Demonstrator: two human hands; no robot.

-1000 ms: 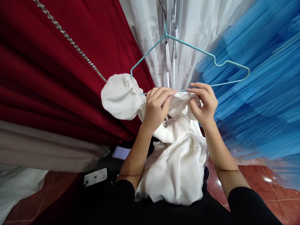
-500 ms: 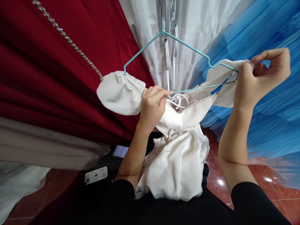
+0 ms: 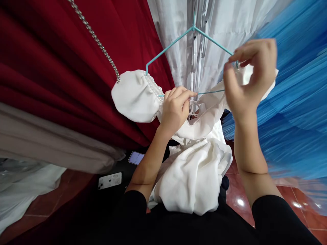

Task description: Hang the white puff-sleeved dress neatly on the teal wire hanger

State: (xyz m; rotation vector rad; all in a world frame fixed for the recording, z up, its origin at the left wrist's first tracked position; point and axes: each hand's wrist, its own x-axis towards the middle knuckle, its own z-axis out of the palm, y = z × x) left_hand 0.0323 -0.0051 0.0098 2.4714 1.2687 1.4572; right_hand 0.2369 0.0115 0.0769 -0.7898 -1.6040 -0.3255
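White pearl-trimmed cloth dress [image 3: 196, 170] may slip if left fingers [image 3: 187, 94] above, pinching turquoise wire hanger [image 3: 193, 28], loosen; right fingers' [image 3: 246, 51] pinch unclear.

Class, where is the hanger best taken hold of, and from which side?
I'd judge the hanger best pinched at its peak, from the near side: both slopes meet there, uncovered, whereas the left hand covers part of the bottom bar and the right hand blocks one end.
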